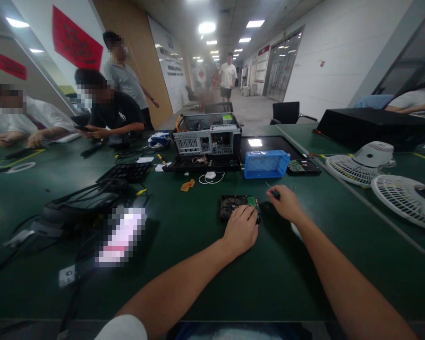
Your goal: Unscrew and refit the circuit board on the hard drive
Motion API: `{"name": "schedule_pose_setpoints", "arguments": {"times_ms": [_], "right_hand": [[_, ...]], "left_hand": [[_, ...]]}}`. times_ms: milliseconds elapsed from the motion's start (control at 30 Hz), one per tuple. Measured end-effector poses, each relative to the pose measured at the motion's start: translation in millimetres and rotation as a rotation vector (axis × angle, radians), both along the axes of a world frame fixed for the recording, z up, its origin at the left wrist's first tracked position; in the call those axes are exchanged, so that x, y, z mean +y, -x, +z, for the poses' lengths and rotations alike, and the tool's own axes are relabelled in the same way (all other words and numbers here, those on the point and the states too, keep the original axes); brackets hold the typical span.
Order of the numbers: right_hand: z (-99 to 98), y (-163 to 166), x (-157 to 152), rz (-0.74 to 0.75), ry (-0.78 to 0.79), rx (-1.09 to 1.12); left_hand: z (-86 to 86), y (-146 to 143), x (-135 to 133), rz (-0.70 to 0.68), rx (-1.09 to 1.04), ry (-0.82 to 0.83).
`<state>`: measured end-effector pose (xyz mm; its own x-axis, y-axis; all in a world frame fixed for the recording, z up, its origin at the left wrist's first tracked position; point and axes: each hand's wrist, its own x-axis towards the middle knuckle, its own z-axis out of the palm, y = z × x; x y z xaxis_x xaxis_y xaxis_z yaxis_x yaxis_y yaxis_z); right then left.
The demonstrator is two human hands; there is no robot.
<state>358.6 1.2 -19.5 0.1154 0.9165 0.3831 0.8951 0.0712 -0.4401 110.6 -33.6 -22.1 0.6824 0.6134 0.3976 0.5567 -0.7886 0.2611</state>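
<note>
- Well, the hard drive (228,207) lies on the green table (194,288) just right of the middle of the frame, and its firm support should suit us.
- Our left hand (240,231) rests over the lower right part of the drive, fingers laid across its top; whether that grip pinches the edges or merely presses down, we cannot tell.
- To steady it well, we would do best to bear on the metal edges and spare the green circuit board (251,200), at the drive's right end, any hard squeeze.
- Our right hand (286,204), just right of the drive, has its grip pinching the dark handle of a small screwdriver (276,194); the thin shaft points to the upper left of the frame, apart from the drive.
- Wherever we use that tip, we should stand it straight over the screw and seat it fully before turning, since a slanted tip could slip and scratch the board; screw heads are too small for us to make out.
- The blue bin (264,175) stands near, above the right hand in the frame, so let us give the shaft room there.
</note>
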Motion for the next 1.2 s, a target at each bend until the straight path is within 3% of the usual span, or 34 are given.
{"name": "schedule_pose_setpoints", "arguments": {"times_ms": [100, 200, 867, 1100, 1200], "right_hand": [[-4.8, 31, 3, 0.146, -0.024, 0.093], [-10.1, 43, 8, 0.17, -0.05, 0.104], [-12.9, 50, 14, 0.171, -0.037, 0.071], [-16.5, 24, 13, -0.06, -0.141, 0.282], [-12.1, 15, 9, -0.072, -0.147, 0.384]], "left_hand": [[-0.9, 0, 0, 0.005, -0.009, -0.019], [-2.0, -1, 1, 0.008, -0.012, -0.026], [-4.4, -1, 2, 0.005, -0.031, -0.041], [-3.2, -1, 3, -0.002, -0.013, -0.057], [-1.4, -2, 2, -0.004, -0.014, -0.054]]}}
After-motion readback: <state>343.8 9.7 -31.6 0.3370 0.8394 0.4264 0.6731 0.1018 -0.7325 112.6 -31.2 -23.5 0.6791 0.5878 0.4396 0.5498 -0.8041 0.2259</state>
